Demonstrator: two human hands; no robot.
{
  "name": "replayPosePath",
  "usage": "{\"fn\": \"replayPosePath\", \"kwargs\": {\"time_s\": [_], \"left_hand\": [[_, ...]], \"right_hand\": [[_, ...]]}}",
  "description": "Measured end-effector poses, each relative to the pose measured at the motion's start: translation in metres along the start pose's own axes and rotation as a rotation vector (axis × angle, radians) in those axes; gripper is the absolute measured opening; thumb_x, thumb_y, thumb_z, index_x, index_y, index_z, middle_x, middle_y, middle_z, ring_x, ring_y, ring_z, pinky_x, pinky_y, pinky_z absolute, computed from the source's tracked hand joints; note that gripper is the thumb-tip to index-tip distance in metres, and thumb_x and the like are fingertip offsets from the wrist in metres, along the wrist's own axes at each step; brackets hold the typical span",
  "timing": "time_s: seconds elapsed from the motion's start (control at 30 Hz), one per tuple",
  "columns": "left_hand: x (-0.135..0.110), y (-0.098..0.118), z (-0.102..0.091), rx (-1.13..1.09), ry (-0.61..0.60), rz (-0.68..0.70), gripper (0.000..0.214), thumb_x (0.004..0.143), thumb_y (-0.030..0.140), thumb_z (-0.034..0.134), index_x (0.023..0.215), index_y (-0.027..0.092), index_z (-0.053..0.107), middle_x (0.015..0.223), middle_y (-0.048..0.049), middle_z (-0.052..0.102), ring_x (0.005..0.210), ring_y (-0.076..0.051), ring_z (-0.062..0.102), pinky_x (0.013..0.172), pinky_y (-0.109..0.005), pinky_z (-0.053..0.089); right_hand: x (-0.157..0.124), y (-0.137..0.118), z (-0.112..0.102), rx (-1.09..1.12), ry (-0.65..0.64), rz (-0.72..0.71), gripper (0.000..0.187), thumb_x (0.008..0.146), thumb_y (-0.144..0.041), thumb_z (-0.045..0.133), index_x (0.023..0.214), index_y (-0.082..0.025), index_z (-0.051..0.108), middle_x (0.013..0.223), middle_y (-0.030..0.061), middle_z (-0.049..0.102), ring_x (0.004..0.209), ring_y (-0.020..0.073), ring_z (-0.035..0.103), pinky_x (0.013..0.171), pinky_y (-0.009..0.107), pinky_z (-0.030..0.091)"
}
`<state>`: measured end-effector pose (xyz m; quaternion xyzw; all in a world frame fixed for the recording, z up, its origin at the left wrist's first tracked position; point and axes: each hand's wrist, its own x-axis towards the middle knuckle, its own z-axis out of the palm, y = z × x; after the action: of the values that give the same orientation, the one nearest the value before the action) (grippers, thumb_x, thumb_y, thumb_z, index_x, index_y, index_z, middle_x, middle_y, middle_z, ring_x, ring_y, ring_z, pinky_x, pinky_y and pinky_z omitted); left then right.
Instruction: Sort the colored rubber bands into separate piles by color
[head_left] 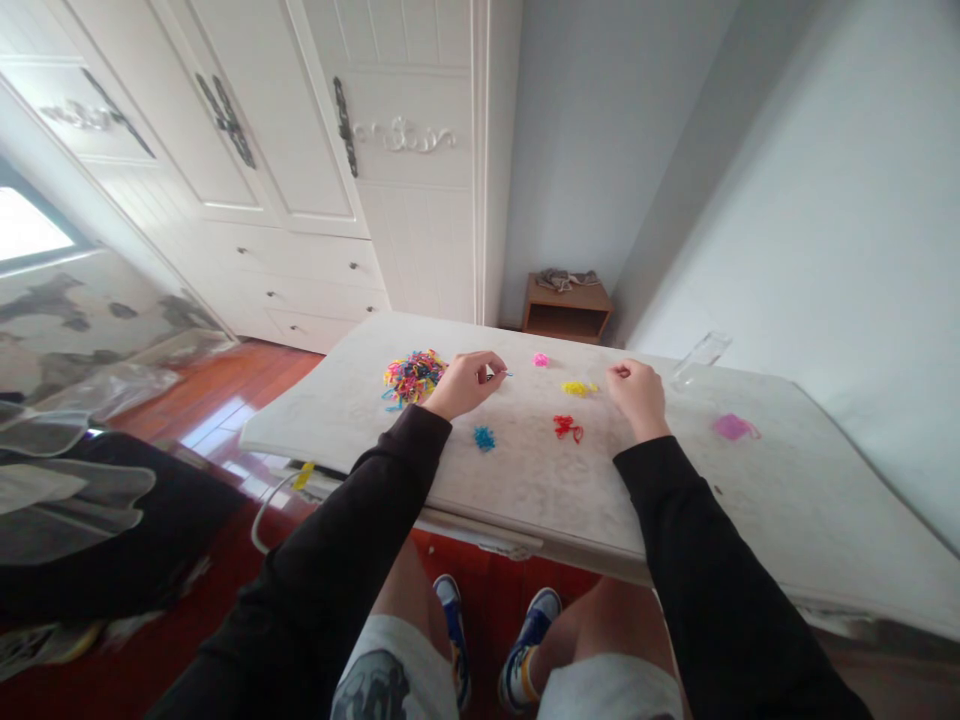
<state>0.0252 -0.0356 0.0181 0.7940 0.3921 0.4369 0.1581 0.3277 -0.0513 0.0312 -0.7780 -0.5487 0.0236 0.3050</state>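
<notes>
My left hand [471,382] is closed in a pinch just right of a mixed heap of small colourful bands [412,378]. A small dark and pale-blue bit shows at its fingertips, too small to name. My right hand [637,397] is closed too, held over the table beside the small yellow pile [577,388]; whatever its fingers hold is hidden. Between and below the hands lie a small blue pile [484,438] and a loose red pile [568,429] of bands. A pink pile [541,360] sits farther back.
The pale table [525,490] spans the view in front of my legs. A clear container [701,362] stands tilted in view at the back right, with a pinkish-purple packet [733,427] nearer me. Behind are a white wardrobe [427,240] and a small wooden stand [566,308].
</notes>
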Motion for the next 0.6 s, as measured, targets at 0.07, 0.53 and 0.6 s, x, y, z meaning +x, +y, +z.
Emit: {"fn": "replayPosePath", "kwargs": {"time_s": [0.07, 0.53, 0.6], "left_hand": [[0.0, 0.0, 0.0, -0.003, -0.002, -0.004, 0.012, 0.087, 0.023, 0.063, 0.083, 0.015, 0.071, 0.065, 0.0013, 0.062, 0.055, -0.008, 0.049, 0.057, -0.021, 0.04], [0.001, 0.002, -0.001, 0.006, -0.008, -0.006, 0.011, 0.086, 0.022, 0.063, 0.083, 0.016, 0.071, 0.066, 0.0008, 0.063, 0.055, -0.009, 0.049, 0.057, -0.022, 0.04], [0.001, 0.002, -0.001, 0.005, -0.008, -0.006, 0.011, 0.087, 0.022, 0.063, 0.082, 0.016, 0.071, 0.066, 0.0008, 0.063, 0.055, -0.009, 0.049, 0.057, -0.022, 0.04]], "right_hand": [[0.004, 0.007, 0.002, -0.039, -0.028, -0.004, 0.022, 0.081, -0.022, 0.06, 0.09, -0.02, 0.08, 0.095, 0.0126, 0.08, 0.093, 0.0281, 0.073, 0.08, 0.034, 0.051], [0.008, 0.017, 0.022, -0.019, -0.142, -0.222, 0.011, 0.08, -0.023, 0.069, 0.081, -0.019, 0.08, 0.082, 0.008, 0.078, 0.076, 0.0214, 0.069, 0.072, 0.031, 0.048], [0.008, 0.016, 0.022, 0.012, -0.148, -0.229, 0.011, 0.08, -0.025, 0.07, 0.082, -0.019, 0.08, 0.083, 0.0072, 0.078, 0.074, 0.0207, 0.068, 0.072, 0.031, 0.048]]}}
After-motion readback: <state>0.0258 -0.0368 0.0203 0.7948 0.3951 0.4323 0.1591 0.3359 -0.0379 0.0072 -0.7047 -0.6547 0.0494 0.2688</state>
